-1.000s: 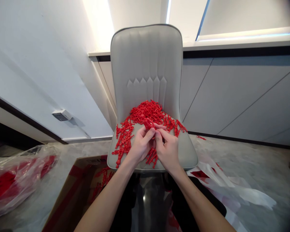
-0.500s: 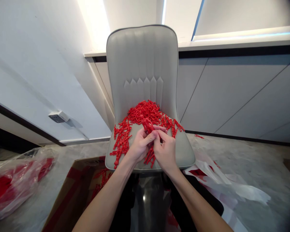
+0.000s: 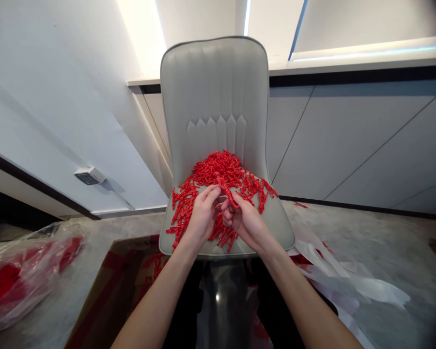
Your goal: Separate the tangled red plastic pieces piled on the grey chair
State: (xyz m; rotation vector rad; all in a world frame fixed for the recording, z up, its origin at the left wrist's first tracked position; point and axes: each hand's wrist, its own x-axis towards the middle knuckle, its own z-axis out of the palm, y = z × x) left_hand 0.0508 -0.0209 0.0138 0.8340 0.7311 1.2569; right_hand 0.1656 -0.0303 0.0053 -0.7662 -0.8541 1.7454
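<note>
Between my two hands is a small red plastic figure (image 3: 225, 188), tilted with its upper end away from me. My right hand (image 3: 246, 220) is closed, pinching its lower end between thumb and fingers. My left hand (image 3: 204, 211) is closed too, thumb and fingertips together at the figure's left side. Beyond the hands, a heap of similar red plastic figures (image 3: 212, 165) rests at the back of the grey chair seat (image 3: 276, 232). Looser figures (image 3: 183, 206) lie along the seat's left side, and others (image 3: 223, 232) lie below my hands, partly hidden by them.
An open cardboard box (image 3: 105, 281) with red pieces stands on the floor at left. Farther left lies a clear plastic bag (image 3: 32, 271) with red contents. White plastic sheeting (image 3: 363, 286) is on the floor at right. The chair back (image 3: 214, 87) rises before a grey cabinet (image 3: 366, 140).
My hands have drawn slightly apart, and the right has turned, showing its curled fingers. The figure now tilts lower right, with more of its length showing.
</note>
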